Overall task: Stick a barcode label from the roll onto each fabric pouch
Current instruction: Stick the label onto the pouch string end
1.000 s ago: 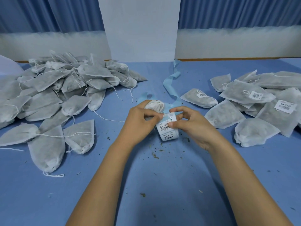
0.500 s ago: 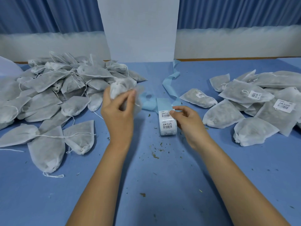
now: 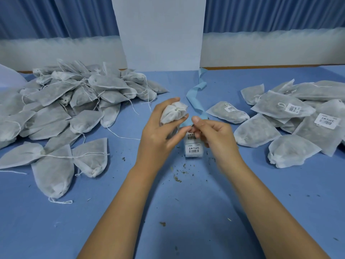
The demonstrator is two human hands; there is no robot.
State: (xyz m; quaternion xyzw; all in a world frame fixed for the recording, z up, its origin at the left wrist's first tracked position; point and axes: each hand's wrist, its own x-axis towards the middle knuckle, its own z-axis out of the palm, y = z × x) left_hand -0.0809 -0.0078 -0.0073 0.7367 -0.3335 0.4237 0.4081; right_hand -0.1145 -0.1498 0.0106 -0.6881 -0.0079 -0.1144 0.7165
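The left hand (image 3: 158, 133) grips a pouch (image 3: 174, 113), fingers and thumb curled round its gathered neck, and holds it up above the table (image 3: 186, 212). The right hand (image 3: 214, 133) is just beside it, thumb and forefinger pinching a label (image 3: 190, 135) at the top of the roll (image 3: 193, 149). The fingertips are blurred, so whether the label is free of its backing cannot be told. The roll stands on the table under and between the two hands, with one more barcode label facing the camera on its front. A blue backing strip (image 3: 196, 94) runs from behind the hands away toward the far edge of the table.

Left of the hands lies a big heap of plain pouches (image 3: 74, 101) with loose white drawstrings; a few lie flat in front of the heap. Right of the hands is a smaller spread of labelled pouches (image 3: 289, 118), several showing white barcode labels on top. Dry crumbs (image 3: 179, 174) are scattered on the blue table near the roll. A white panel (image 3: 158, 30) stands upright at the far edge, with blue curtain (image 3: 56, 15) on both sides of it.
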